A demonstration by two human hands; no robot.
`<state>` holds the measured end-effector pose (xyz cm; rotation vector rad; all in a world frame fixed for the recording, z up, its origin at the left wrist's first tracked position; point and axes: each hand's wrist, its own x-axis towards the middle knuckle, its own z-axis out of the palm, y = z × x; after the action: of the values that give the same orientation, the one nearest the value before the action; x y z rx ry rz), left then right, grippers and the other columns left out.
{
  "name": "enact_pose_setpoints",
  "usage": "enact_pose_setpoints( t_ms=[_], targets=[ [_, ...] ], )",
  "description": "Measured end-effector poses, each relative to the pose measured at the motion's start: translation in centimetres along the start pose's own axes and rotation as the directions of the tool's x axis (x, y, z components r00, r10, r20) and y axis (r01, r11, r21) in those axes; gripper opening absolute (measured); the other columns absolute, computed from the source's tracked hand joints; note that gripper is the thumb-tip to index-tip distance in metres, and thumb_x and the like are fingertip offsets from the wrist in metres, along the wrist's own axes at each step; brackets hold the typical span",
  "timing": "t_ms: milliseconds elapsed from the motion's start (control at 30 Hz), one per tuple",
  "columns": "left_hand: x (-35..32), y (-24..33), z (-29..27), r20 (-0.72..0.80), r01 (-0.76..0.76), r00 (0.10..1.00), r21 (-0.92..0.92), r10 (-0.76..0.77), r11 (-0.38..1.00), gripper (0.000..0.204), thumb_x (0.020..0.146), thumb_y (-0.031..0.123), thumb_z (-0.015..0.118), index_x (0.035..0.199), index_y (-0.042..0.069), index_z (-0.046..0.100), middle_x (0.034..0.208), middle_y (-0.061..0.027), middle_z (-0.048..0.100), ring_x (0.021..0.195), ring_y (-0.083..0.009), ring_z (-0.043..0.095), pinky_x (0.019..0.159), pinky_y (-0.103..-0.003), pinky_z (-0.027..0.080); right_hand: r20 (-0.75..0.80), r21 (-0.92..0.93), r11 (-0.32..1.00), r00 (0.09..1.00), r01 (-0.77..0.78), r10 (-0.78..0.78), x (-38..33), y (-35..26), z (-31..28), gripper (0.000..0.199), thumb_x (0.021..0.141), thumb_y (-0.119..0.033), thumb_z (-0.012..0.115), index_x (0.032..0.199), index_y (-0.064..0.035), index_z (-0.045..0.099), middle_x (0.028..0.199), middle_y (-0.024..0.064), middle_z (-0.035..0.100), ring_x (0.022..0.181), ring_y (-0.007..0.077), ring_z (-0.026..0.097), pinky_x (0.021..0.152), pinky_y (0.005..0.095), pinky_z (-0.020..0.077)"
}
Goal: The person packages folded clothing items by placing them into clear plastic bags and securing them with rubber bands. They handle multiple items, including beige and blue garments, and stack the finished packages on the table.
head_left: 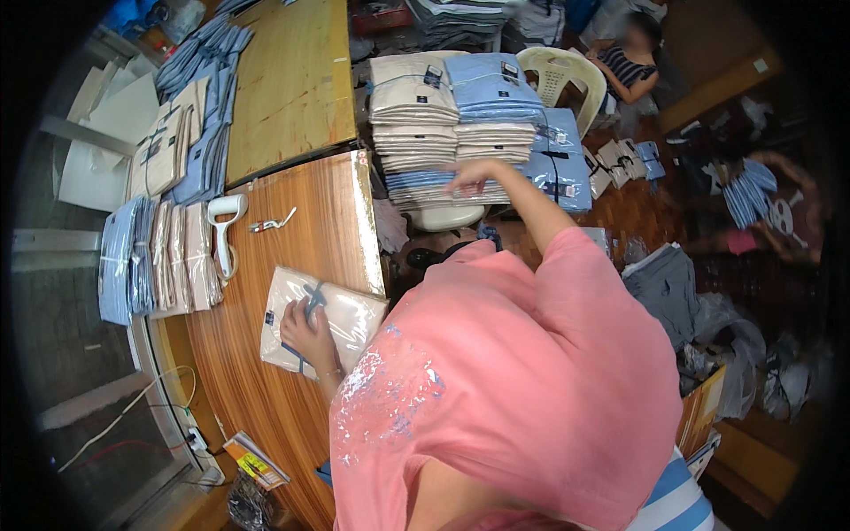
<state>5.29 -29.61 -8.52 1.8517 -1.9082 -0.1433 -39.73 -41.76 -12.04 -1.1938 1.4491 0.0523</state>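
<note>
On the wooden table point(257, 212) lies a bundle of beige folded garments point(350, 310) in clear plastic, tied crosswise with a blue-grey strap point(312, 296). My left hand point(308, 334) rests on top of it beside the strap's crossing, fingers apart. Out to the right, my right hand point(474, 177) is held with its fingers partly spread in front of a tall stack of packaged beige garments point(412, 133) and blue garments point(487, 84). Nothing shows in that hand, and I cannot tell whether it touches the stack.
At the table's left edge stand tied blue and beige packs point(177, 257), a white tape dispenser point(226, 226) and a small crumpled strip point(273, 223). A yellowish table point(292, 80) adjoins beyond. A cream plastic chair point(567, 75) and two other people are at the right; grey garments point(664, 292) lie nearby.
</note>
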Motion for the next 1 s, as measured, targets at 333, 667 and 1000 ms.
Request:
enact_pose_setpoints(
  t_ms=[333,667,1000],
  targets=[
    [-3.3,-2.8,-3.6,-0.276,0.296,0.594,-0.798,-0.756,0.525,0.039,0.089,0.021,0.051,0.119,0.0,0.04,0.111,-0.0128,0.05,0.101,-0.0227,0.049,0.085,-0.033,0.042,-0.777,-0.152,0.728,0.536,-0.669,0.33,4.6,17.0,7.6,0.036,0.078,-0.032,0.059,0.1,-0.0035,0.063,0.086,0.0134,0.065,0.066,0.0213,0.06,0.057,0.0338,0.0494],
    [-5.5,-2.8,-4.4,0.536,0.62,0.635,-0.783,-0.557,-0.048,0.049,0.086,0.037,0.054,0.119,0.001,0.046,0.108,-0.0123,0.057,0.095,-0.0222,0.058,0.079,-0.035,0.049,-0.285,0.008,0.993,0.952,0.115,-0.108,10.6,11.1,7.5,0.056,0.075,-0.032,0.062,0.12,-0.0003,0.05,0.103,0.0157,0.06,0.082,0.0232,0.058,0.071,0.0339,0.047],
    [-7.2,-9.0,0.9,0.676,0.404,0.616,-0.712,-0.404,-0.575,0.034,0.084,0.016,0.055,0.112,-0.002,0.05,0.105,-0.0158,0.06,0.091,-0.0277,0.06,0.08,-0.04,0.05,-0.18,-0.168,0.586,0.56,0.793,-0.809,1.9,-14.6,13.1,0.021,0.077,-0.012,0.059,0.097,-0.0063,0.062,0.082,0.0094,0.061,0.073,0.018,0.057,0.066,0.0301,0.0465]
  ],
)
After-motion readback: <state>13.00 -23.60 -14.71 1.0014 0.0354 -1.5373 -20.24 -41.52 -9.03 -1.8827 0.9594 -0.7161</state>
